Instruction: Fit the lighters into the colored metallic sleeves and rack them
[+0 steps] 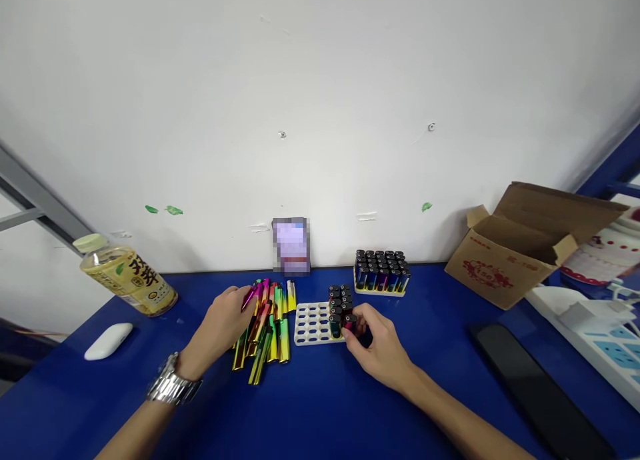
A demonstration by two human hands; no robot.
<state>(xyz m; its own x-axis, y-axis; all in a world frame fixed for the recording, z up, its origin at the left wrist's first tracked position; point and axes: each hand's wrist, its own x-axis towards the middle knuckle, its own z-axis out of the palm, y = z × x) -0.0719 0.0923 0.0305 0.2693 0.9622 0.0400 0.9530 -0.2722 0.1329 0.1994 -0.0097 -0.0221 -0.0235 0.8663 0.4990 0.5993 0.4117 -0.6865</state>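
Hands (376, 343) (2) hold 1 lighter (249, 298) ea., 2 trays (310, 323) nr.

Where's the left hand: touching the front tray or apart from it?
Apart: the head view shows lighters lying between the left hand and front tray.

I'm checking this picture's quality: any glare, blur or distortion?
Head view: glints on the shiny loose lighters; head view: blocky pixelation over the upright rectangle by the wall; head view: the black phone, lower right, looks stretched, probably wide-angle distortion.
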